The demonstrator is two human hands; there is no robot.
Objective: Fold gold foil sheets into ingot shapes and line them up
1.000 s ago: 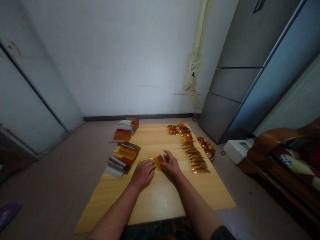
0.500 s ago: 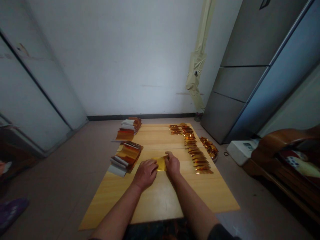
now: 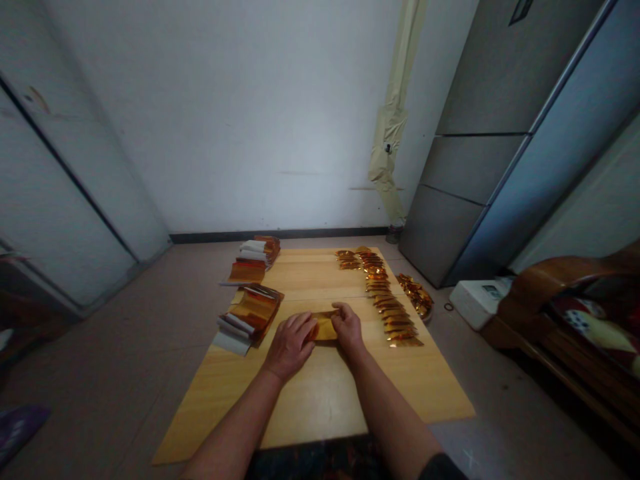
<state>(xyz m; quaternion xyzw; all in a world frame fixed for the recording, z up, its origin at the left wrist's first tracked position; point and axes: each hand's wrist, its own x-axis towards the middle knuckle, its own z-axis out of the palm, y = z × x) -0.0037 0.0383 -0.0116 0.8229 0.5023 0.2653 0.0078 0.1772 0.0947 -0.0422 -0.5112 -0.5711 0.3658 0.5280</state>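
A shiny gold foil paper [image 3: 326, 327] stretches between my two hands over the middle of the wooden board. My left hand [image 3: 293, 341] grips its left end, fingers over the top. At the right end, my right hand [image 3: 349, 329] is closed on the foil with the thumb side up. Fingertips hide both ends of the sheet. To the left lies a near stack of gold and grey-backed foil sheets [image 3: 254, 310]. A long row of folded gold foil pieces [image 3: 393, 307] runs along the board's right side.
Another foil stack [image 3: 250, 267] lies at the board's [image 3: 320, 393] far left corner. A heaped container of folded foil [image 3: 416, 293] stands on the floor to the right. Beyond are a white box [image 3: 475, 300], wooden seat [image 3: 545, 313] and grey refrigerator [image 3: 455, 200].
The foil between my hands now shows a raised lower edge with shadow beneath, and more of its width is visible. My right hand has shifted slightly right. The view has turned slightly.
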